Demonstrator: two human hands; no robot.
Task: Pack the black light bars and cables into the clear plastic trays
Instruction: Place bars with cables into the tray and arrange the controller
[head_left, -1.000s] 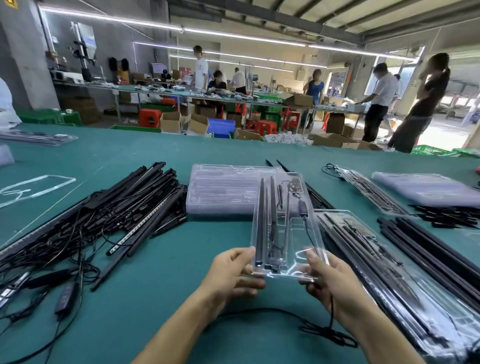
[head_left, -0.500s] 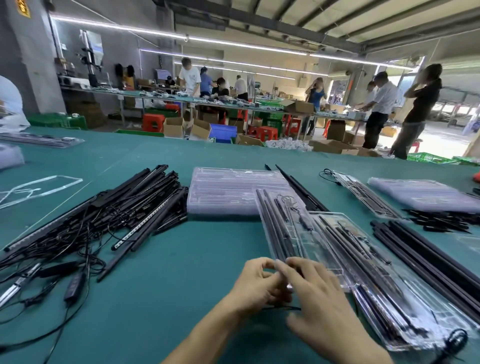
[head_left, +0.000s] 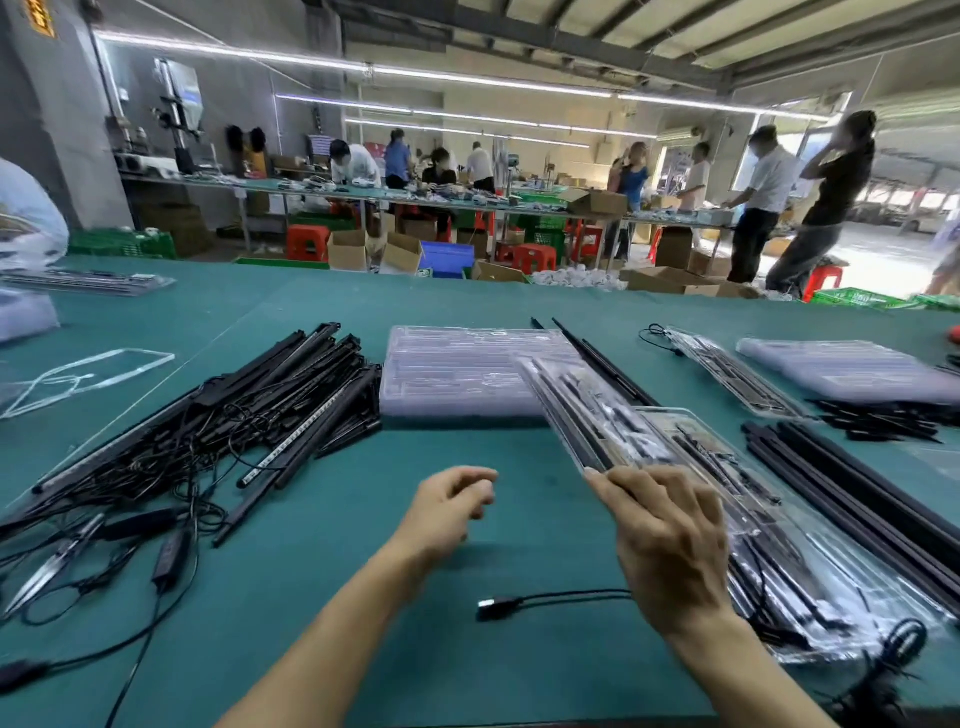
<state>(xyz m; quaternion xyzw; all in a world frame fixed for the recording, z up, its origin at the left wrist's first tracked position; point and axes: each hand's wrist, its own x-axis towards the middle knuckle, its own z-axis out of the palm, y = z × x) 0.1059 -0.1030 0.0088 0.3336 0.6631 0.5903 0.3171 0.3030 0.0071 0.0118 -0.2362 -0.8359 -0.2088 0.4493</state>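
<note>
A flat stack of empty clear plastic trays (head_left: 457, 374) lies in the middle of the green table (head_left: 363, 597), and all places here are given from this stack.

The right hand (head_left: 670, 551) is in front of the stack and to its right. Its fingers (head_left: 613, 480) grasp the near end of a filled clear tray (head_left: 587, 410), which has black light bars and a cable inside. This tray is lifted and tilted, and its far end reaches over the right front corner of the stack. It is blurred, so the contents are not clear in detail.

The left hand (head_left: 447, 506) hovers directly in front of the stack, above the table. Its fingers are loosely curled with nothing in them.

In front of the stack, between the two forearms, a black cable with a plug (head_left: 498, 609) lies on the table. Its other end goes behind the right hand.

To the left of the stack is a big pile of loose black light bars (head_left: 291, 405) with tangled cables. To the right front of the stack lies a pile of packed clear trays (head_left: 810, 571), partly under the lifted one, and beyond it lie long black bars (head_left: 857, 499). Further to the right of the stack are one more packed tray (head_left: 727, 374) and a second stack of clear trays (head_left: 841, 369).
</note>
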